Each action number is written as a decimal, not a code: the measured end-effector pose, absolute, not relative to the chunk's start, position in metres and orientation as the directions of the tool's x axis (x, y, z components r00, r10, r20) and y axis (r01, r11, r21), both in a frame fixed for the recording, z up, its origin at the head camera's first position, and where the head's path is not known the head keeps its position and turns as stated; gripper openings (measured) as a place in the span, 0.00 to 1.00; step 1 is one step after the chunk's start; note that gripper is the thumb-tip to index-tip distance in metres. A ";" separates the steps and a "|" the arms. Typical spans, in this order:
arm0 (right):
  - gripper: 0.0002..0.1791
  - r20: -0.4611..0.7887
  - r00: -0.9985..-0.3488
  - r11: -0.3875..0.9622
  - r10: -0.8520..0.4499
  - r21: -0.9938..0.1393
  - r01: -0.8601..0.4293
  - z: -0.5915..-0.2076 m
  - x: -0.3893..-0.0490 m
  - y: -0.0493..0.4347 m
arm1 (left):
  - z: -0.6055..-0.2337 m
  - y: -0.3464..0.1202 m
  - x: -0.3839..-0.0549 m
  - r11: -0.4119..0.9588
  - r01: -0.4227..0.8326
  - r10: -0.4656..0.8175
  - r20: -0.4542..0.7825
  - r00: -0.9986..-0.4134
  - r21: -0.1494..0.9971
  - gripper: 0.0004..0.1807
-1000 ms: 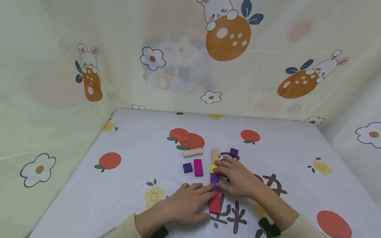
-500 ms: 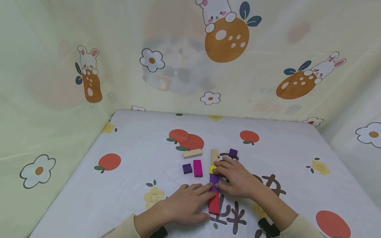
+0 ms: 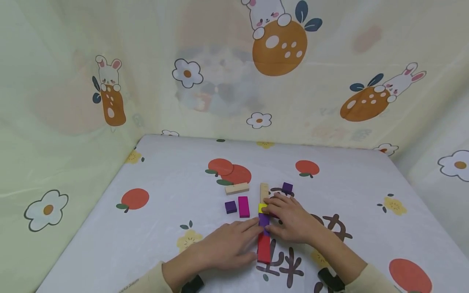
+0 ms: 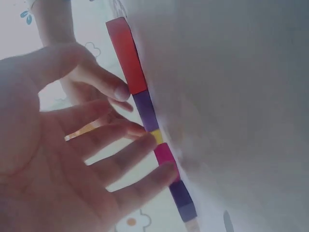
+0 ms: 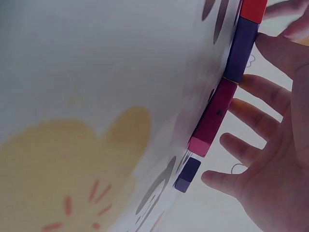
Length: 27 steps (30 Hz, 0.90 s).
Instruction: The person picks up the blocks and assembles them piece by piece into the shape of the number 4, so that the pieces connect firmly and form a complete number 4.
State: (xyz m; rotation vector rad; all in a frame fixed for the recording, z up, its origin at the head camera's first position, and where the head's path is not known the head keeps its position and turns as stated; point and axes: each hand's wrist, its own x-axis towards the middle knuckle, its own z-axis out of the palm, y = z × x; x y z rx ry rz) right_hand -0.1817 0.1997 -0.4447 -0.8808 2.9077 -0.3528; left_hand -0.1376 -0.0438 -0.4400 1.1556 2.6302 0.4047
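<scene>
On the table a row of blocks runs away from me: a red block (image 3: 264,249), a purple block (image 3: 264,221), a small yellow block (image 3: 262,208) and a light wooden block (image 3: 264,192). My left hand (image 3: 229,246) lies along the row's left side, fingers extended, fingertips at the purple block. From the right, my right hand (image 3: 291,219) rests its thumb by the purple block and a fingertip at the yellow one, its fingers fairly straight. In the right wrist view a magenta block (image 5: 215,116) lies beside these fingers; the hand mostly hides it in the head view.
Left of the row lie another magenta block (image 3: 243,206), a dark purple block (image 3: 231,207) and a light wooden block (image 3: 237,189). Another dark purple block (image 3: 287,187) sits beyond my right hand. A patterned cloth (image 3: 161,175) covers the table, and printed curtains (image 3: 220,101) surround it.
My left hand has drawn slightly to the left, its fingertips coming off the red block and up beside the purple one. My right hand and the blocks look unmoved.
</scene>
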 end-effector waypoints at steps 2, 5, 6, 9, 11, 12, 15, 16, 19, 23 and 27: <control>0.26 -0.013 -0.835 0.811 -0.551 -0.244 -0.531 -0.445 -0.182 0.200 | -0.438 -0.044 -0.140 0.641 0.687 0.747 -0.072 -0.661 0.342 0.36; 0.26 -0.013 -0.836 0.812 -0.549 -0.243 -0.530 -0.446 -0.182 0.200 | -0.434 -0.045 -0.143 0.641 0.694 0.742 -0.034 -0.669 0.328 0.34; 0.26 -0.013 -0.835 0.812 -0.549 -0.241 -0.531 -0.446 -0.182 0.200 | -0.433 -0.046 -0.144 0.643 0.696 0.739 -0.021 -0.673 0.320 0.34; 0.27 -0.016 -0.838 0.815 -0.546 -0.242 -0.527 -0.447 -0.182 0.200 | -0.431 -0.048 -0.147 0.650 0.689 0.726 0.008 -0.688 0.319 0.32; 0.27 -0.018 -0.838 0.816 -0.546 -0.239 -0.526 -0.447 -0.181 0.200 | -0.431 -0.049 -0.149 0.651 0.684 0.716 0.033 -0.697 0.328 0.32; 0.27 -0.018 -0.838 0.816 -0.546 -0.238 -0.527 -0.447 -0.181 0.199 | -0.431 -0.050 -0.150 0.650 0.683 0.712 0.048 -0.701 0.333 0.32; 0.27 -0.024 -0.839 0.818 -0.544 -0.241 -0.523 -0.447 -0.181 0.199 | -0.430 -0.050 -0.153 0.640 0.689 0.705 0.096 -0.702 0.339 0.31; 0.27 -0.024 -0.839 0.818 -0.544 -0.240 -0.523 -0.447 -0.181 0.199 | -0.430 -0.051 -0.155 0.639 0.691 0.703 0.108 -0.703 0.337 0.30; 0.27 -0.026 -0.838 0.818 -0.545 -0.239 -0.524 -0.447 -0.181 0.199 | -0.429 -0.051 -0.158 0.648 0.686 0.693 0.117 -0.711 0.330 0.30; 0.26 -0.019 -0.835 0.814 -0.550 -0.238 -0.530 -0.448 -0.180 0.199 | -0.427 -0.053 -0.163 0.672 0.657 0.665 0.112 -0.738 0.342 0.31; 0.26 -0.010 -0.834 0.811 -0.552 -0.237 -0.534 -0.449 -0.179 0.199 | -0.426 -0.055 -0.168 0.687 0.649 0.650 0.124 -0.750 0.328 0.31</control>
